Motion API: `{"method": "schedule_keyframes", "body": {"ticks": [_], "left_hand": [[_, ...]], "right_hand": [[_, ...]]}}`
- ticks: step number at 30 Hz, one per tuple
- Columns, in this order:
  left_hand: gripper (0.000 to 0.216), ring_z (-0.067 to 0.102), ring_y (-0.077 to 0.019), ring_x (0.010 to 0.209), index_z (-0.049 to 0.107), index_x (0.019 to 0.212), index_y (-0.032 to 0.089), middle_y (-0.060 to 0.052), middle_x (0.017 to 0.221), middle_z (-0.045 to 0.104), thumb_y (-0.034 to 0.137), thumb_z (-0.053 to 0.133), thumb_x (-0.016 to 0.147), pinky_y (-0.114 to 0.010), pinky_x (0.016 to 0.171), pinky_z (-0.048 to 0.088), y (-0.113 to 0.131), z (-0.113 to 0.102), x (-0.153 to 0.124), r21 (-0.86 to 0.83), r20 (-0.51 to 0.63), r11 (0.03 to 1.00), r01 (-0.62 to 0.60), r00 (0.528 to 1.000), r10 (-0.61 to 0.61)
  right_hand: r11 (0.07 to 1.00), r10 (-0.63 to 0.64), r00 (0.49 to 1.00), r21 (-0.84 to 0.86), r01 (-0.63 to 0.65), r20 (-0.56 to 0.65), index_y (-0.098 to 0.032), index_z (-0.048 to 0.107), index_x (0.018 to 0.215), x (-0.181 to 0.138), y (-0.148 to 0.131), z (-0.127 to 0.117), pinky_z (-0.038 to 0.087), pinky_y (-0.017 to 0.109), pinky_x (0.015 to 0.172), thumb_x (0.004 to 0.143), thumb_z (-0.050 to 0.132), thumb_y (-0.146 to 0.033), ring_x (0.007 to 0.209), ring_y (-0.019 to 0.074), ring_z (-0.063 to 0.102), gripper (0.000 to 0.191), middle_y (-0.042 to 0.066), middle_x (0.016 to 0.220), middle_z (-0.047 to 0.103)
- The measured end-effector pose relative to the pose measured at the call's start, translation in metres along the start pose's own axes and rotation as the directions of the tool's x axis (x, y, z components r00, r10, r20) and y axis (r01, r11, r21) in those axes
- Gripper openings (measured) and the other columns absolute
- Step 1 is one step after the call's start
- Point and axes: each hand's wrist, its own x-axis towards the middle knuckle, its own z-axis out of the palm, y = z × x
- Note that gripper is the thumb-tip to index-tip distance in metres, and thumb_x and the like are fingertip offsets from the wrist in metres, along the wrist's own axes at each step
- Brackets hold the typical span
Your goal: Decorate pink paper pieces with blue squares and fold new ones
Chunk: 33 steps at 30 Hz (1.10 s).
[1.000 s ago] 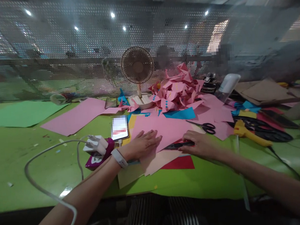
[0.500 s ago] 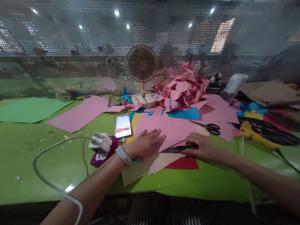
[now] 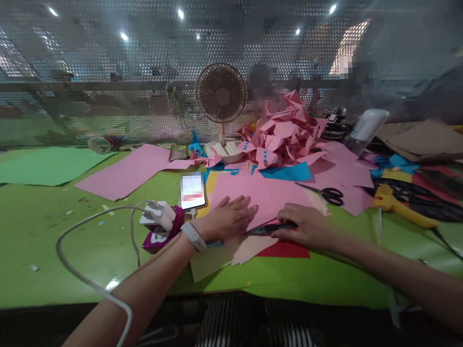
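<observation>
Head view: your left hand (image 3: 229,219) spreads flat on the pink sheet (image 3: 274,192) in front of you, likely light and easily creased, best held palm-down; your right hand (image 3: 305,226) grips the dark tool (image 3: 270,228) beside its lower edge

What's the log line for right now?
left hand: flat on pink sheet | right hand: holding dark tool at sheet's near edge

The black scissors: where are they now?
In the head view, the black scissors lie right of centre, on paper beyond the right hand, left of the yellow glue gun.
</observation>
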Motion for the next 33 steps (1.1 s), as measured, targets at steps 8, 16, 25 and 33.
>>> {"method": "schedule_keyframes", "body": {"ticks": [8,16,25,33], "left_hand": [[0.043,0.021,-0.0245,0.134,0.030,0.137,0.023,-0.013,0.146,0.025,0.028,0.031,0.094,-0.050,0.104,0.020,0.001,0.000,0.000,0.044,-0.009,0.999,-0.013,1.000,0.014],[0.044,0.021,-0.0256,0.134,0.026,0.138,0.024,-0.013,0.147,0.023,0.027,0.030,0.095,-0.050,0.103,0.021,-0.001,0.000,0.000,0.034,0.014,0.999,-0.008,1.000,0.008],[0.046,0.019,-0.0255,0.135,0.025,0.139,0.027,-0.012,0.148,0.021,0.029,0.031,0.094,-0.051,0.105,0.019,-0.005,0.005,0.001,-0.016,-0.001,1.000,0.018,1.000,-0.018],[0.042,0.027,-0.0233,0.132,0.031,0.136,0.029,-0.009,0.145,0.029,0.031,0.031,0.094,-0.049,0.106,0.017,-0.007,0.005,-0.001,-0.051,-0.114,0.999,-0.014,0.993,0.008]], "right_hand": [[1.000,-0.004,1.000,-0.030,0.004,0.000,-0.020,0.054,0.079,0.001,-0.008,0.004,0.034,0.026,0.063,0.082,0.047,-0.057,0.074,0.0158,0.050,0.037,0.002,0.079,0.053],[0.997,-0.054,0.998,-0.047,0.056,0.035,-0.020,0.054,0.082,0.012,-0.023,0.007,0.033,0.026,0.063,0.082,0.047,-0.057,0.075,0.0158,0.050,0.038,0.002,0.081,0.053],[0.994,-0.099,0.994,-0.044,0.101,0.053,-0.020,0.055,0.087,0.017,-0.032,0.010,0.032,0.026,0.062,0.082,0.044,-0.060,0.078,0.0172,0.051,0.042,0.004,0.085,0.055],[0.995,-0.100,0.995,0.027,0.100,-0.014,-0.020,0.056,0.083,0.004,-0.024,-0.012,0.035,0.026,0.062,0.081,0.046,-0.059,0.075,0.0161,0.052,0.041,0.003,0.081,0.057]]}}
